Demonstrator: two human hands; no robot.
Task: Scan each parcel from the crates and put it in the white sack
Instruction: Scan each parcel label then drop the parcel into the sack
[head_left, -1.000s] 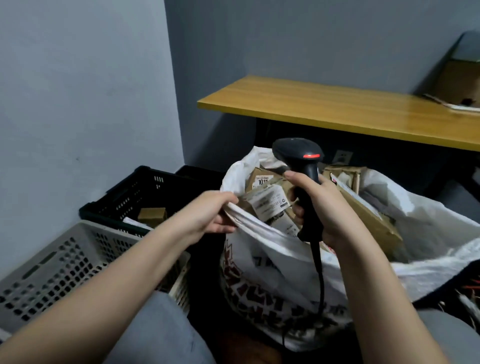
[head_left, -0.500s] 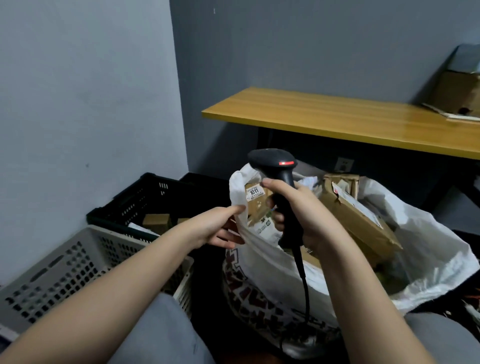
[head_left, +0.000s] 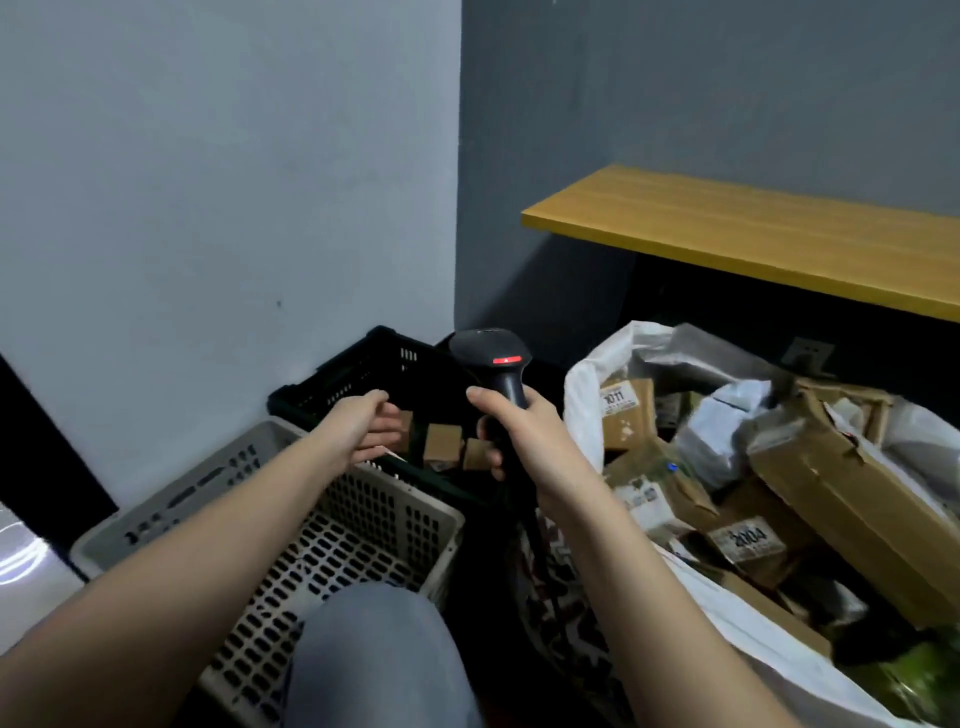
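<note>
My right hand grips the handle of a black barcode scanner with a red light, held upright over the black crate. Small brown cardboard parcels lie in the bottom of that crate. My left hand reaches over the crate's near rim with relaxed fingers and holds nothing. The white sack stands open at the right, packed with several brown boxes and grey bags; one box carries a label reading 1011.
A grey perforated crate sits in front of the black one, next to my knee in grey trousers. A wooden desk top juts out above the sack. Grey walls meet in the corner behind the crates.
My left hand let go of the sack's rim and moved left over the black crate. The right hand with the scanner swung left too, and the view turned toward the crates.
</note>
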